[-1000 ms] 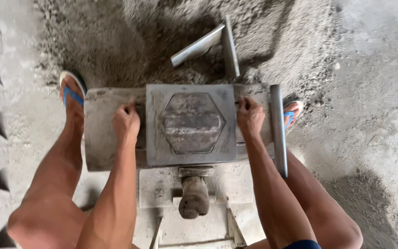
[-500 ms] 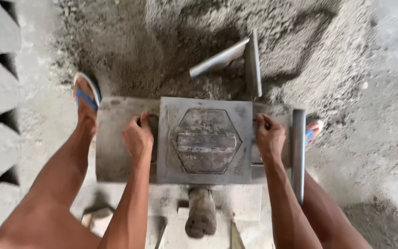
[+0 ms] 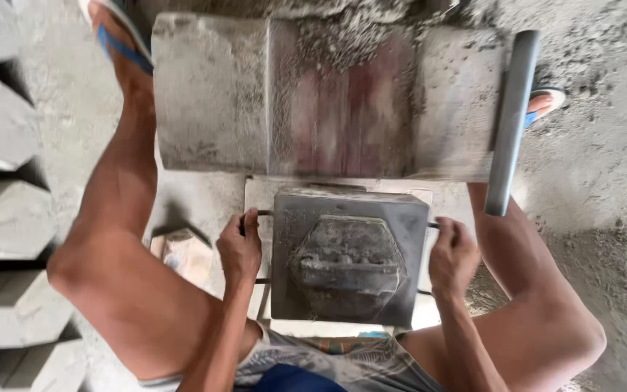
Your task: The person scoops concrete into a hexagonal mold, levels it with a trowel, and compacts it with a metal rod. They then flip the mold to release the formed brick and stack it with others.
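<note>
Grey steel hexagon mould, cement-caked, held by its side handles in both hands' grip.

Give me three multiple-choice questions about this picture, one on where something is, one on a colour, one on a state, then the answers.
1. Where does the grey pipe lie?
A. along the right edge of the work table
B. across the mould
C. on the left stack of blocks

2. What colour are the straps of the sandals?
A. red
B. blue
C. yellow

3. How is the metal mould held?
A. by one hand on top
B. untouched
C. by both hands at its side handles

Answers:
1 A, the pipe runs down beside the right end of the work table.
2 B, a blue strap crosses the foot at upper left.
3 C, the left hand and right hand each grip a wire handle at the mould's sides.
</note>
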